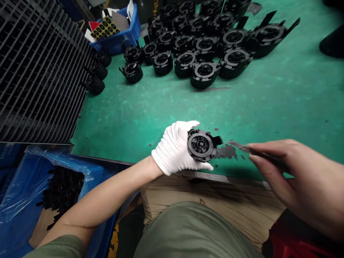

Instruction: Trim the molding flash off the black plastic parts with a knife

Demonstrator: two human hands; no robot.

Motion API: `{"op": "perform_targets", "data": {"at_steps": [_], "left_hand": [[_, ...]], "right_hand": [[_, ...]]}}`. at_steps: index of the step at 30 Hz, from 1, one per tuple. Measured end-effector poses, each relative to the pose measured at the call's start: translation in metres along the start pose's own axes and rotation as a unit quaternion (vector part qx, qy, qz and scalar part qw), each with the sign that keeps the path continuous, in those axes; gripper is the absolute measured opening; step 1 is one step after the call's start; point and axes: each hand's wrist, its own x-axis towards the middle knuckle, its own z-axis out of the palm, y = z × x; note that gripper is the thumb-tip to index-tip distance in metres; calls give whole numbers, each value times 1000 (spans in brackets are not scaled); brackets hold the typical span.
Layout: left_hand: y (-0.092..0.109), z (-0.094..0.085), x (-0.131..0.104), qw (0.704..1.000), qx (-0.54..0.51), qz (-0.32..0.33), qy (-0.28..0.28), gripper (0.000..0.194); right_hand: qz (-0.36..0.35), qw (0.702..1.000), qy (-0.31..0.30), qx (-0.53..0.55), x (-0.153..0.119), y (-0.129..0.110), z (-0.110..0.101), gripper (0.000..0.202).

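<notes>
Apparently mid-piece, a gloved left hand point(174, 148) gripped a round black housing point(201, 144) at the bench point(120, 122); the right hand point(303, 179) pinched a thin tool point(243, 147). Similar housings point(185, 61) stood beyond both.

The bench point(150, 107) has a green, smooth-looking top with a soft sheen, scuffed and worn to grey near its front edge, which looks like bare metal. The round parts point(204, 71) toward its back edge look like glossy black plastic. The glove point(173, 147) is matt white cloth; the bin point(122, 39) by the back left corner, smooth blue plastic.
</notes>
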Motion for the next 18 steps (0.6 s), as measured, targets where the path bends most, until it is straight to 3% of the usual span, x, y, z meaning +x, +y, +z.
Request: {"op": "perform_targets", "data": {"at_steps": [2,5,8,18], "left_hand": [[-3,4,-8,1000,20,5,-5,138],[-11,6,-10,998,15,62,-7,131],[-18,7,-8,996,4,90,6,132],[-11,9,-8,998,24,54,-7,126]], "right_hand": [[-69,998,-2,-11,1,-7,4,31],[-136,990,6,-34,10,-19,6,26],[-148,988,10,-38,19,-27,7,22],[-201,974,1,-107,28,-39,-2,31]]}}
